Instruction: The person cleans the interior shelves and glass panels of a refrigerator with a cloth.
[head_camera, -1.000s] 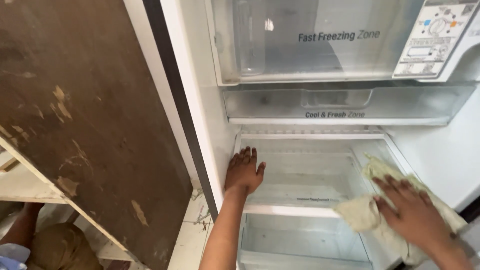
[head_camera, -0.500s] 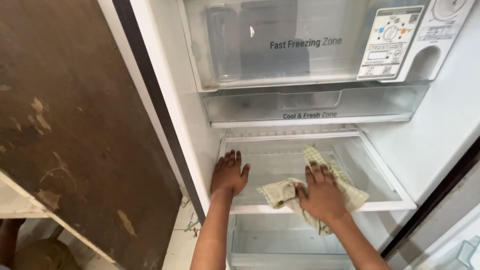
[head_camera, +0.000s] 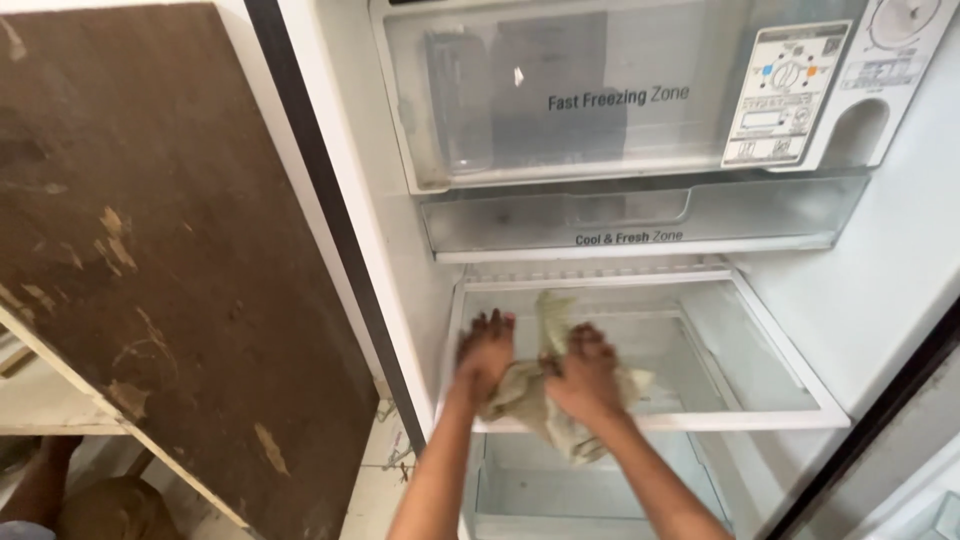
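**Two hands on a cloth inside an open fridge**

White walls of an open refrigerator (head_camera: 880, 300) fill most of the view, and the hands work on a glass shelf (head_camera: 740, 370) near its middle. At 12 o'clock from the hands sits a clear drawer (head_camera: 640, 215), and above it a bigger clear compartment door (head_camera: 560, 95). A control panel with a dial (head_camera: 790, 95) is at 2 o'clock.

A pale yellowish cloth (head_camera: 530, 395) lies on the left front part of the shelf, and one end hangs over the front edge. The right hand (head_camera: 583, 378) presses down on the cloth with the fingers bent over it. The left hand (head_camera: 484, 352) is at 9 o'clock from the right hand, very close, with its fingers spread and touching the edge of the cloth; it looks blurred, so I cannot tell if it pinches the fabric.

Below the shelf, at 6 o'clock, a clear bin (head_camera: 600, 490) shows. A worn brown wooden board (head_camera: 150, 250) stands at 9 o'clock, beside the fridge.
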